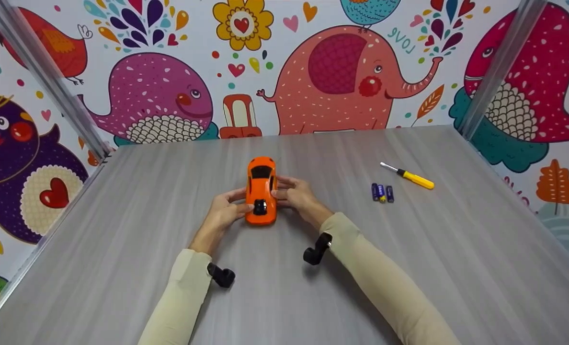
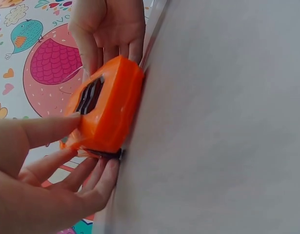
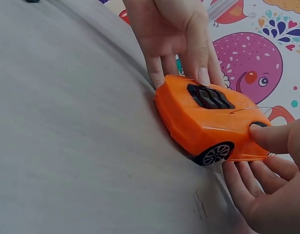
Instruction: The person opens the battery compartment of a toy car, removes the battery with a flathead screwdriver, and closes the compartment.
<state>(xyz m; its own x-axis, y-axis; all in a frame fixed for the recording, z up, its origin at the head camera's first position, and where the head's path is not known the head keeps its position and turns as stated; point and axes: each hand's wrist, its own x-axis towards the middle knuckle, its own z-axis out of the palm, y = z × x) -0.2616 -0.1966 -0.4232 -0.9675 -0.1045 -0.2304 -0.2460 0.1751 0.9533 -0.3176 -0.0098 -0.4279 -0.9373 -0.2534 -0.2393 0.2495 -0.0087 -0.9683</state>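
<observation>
An orange toy car with dark windows and a black rear panel sits between both hands, its top facing up. My left hand grips its left side near the rear, thumb at the black panel and fingers down along the lower edge. On the other side my right hand holds the car, thumb on the upper side and fingers low by the body. The right wrist view shows a black spoked wheel beside the right fingertips, and a thin wire stands out from the body.
Several small purple batteries, one with a yellow end, lie to the right on the grey table. Behind them rests a screwdriver with a yellow handle. Walls with cartoon animals and metal posts border the table.
</observation>
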